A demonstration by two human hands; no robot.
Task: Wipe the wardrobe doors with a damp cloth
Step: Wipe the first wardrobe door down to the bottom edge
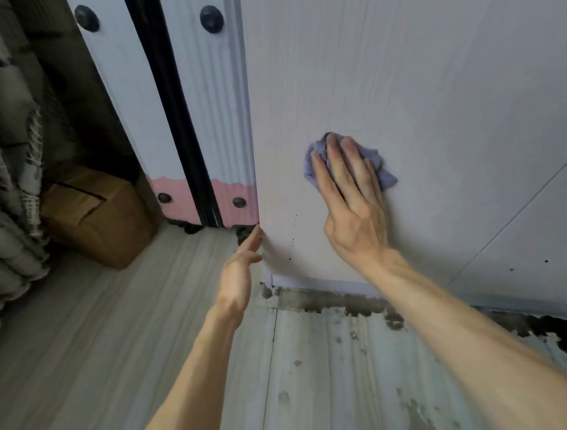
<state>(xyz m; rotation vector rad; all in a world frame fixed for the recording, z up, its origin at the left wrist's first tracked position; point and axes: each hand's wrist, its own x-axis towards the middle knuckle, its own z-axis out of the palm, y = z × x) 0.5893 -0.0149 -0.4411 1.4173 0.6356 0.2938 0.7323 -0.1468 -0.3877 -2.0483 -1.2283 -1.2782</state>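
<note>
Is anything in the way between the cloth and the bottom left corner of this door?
Mostly clear: the door face between the cloth under the right hand and that corner is bare. Only the left hand is close, its fingertips at the door's left edge just above the corner.

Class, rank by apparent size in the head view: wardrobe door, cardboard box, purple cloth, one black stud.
Largest to smallest:
1. wardrobe door
2. cardboard box
3. purple cloth, partly under the right hand
4. black stud

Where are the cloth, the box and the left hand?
cloth (387, 175): head view, its bare lower right corner.
box (93, 214): head view, its top face.
left hand (238, 277): head view, middle of the hand.
</note>
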